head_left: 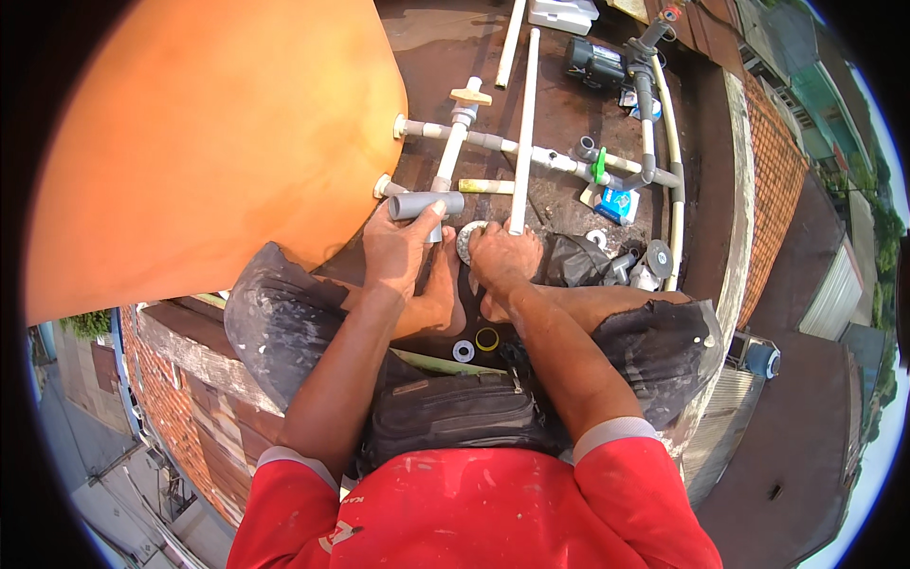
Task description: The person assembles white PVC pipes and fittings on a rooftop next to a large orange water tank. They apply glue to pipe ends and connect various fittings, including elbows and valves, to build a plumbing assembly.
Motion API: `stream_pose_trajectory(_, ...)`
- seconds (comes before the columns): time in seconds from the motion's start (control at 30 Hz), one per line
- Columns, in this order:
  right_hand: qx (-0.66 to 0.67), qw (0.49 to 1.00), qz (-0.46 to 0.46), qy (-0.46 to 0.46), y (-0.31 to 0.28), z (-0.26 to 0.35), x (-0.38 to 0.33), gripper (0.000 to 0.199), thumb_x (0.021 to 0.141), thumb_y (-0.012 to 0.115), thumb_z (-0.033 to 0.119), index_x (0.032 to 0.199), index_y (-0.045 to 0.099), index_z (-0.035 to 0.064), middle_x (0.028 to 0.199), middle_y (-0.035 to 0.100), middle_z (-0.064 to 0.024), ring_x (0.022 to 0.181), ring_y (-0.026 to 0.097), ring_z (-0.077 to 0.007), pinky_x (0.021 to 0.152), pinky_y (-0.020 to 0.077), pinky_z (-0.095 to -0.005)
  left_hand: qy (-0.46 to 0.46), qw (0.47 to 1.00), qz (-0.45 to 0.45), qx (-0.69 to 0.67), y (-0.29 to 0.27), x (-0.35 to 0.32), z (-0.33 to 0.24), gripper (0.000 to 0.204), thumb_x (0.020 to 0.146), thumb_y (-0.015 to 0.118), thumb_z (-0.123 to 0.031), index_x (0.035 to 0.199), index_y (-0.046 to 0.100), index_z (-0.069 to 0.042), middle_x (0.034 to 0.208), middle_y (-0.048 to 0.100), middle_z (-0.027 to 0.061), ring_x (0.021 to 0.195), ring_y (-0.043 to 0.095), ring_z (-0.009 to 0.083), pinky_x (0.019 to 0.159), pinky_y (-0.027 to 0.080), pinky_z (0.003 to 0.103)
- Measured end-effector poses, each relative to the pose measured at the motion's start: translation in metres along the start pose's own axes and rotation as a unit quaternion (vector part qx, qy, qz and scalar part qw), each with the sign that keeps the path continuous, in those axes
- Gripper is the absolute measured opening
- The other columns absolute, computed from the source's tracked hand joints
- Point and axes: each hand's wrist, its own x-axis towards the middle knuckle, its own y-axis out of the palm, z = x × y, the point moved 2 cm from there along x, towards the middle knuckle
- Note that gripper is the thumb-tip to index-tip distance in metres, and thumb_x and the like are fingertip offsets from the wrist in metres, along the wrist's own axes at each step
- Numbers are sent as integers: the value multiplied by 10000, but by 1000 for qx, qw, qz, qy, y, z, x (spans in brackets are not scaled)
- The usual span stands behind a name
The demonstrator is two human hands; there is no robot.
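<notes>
My left hand (391, 251) is closed around a grey plastic pipe tee (409, 205), with the thumb on top and the short branch pointing down. My right hand (507, 256) is closed beside it, its fingers at the edge of a pale, speckled round piece (466, 243). What lies under those fingers is hidden. A long white pipe (527, 123) ends right by my right knuckles. My bare feet are beneath and between the hands.
An orange tank (218, 142) fills the left. Ahead runs joined pipework with a tan-handled valve (470, 97), a green-handled valve (599, 166) and a black pump (595, 63). Black plastic (576, 261) and loose fittings lie right. Two tape rolls (486, 339) sit near me. Roof edges drop away both sides.
</notes>
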Motion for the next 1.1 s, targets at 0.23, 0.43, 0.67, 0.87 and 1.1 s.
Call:
stream_pose_trajectory(0.23,-51,996,54,-45,-5,-2,0,311,990,625,245,1218,742,68,1274,750,-185,1181,732,-344,935,556,-532,-2,999,25,32,-14,6,13,235,1012,793,-156,1179,706,-15,1072,773,71,843,724,110,675,576,251)
stream_pose_trajectory(0.43,-50,998,10,-38,28,-11,9,375,933,696,182,1296,696,87,1444,651,-272,1135,767,-355,907,582,-547,-65,996,8,54,-25,13,33,282,990,829,-219,1201,718,-69,1076,759,27,898,694,99,723,564,272)
stream_pose_trajectory(0.67,-13,998,-5,-56,1,5,0,342,961,637,237,1245,696,56,1277,692,-228,1094,758,-403,907,568,-565,-167,985,-10,49,-36,21,72,305,970,869,-293,1184,713,-142,1105,735,-16,980,673,99,784,540,294)
stream_pose_trajectory(0.87,72,990,-122,9,25,-16,-1,370,946,640,225,1214,694,-25,1272,692,-283,1059,737,-486,955,582,-567,-209,975,-59,47,-35,32,97,280,989,841,-287,1156,710,-105,1080,740,-7,974,672,118,802,520,332)
stream_pose_trajectory(1.1,213,971,-28,107,-30,-24,-20,361,991,657,263,1137,699,-65,1034,747,-335,1014,725,-520,929,559,-582,-301,953,-29,15,-48,56,134,245,1090,695,-320,1169,722,-89,1027,800,51,846,719,135,718,494,313)
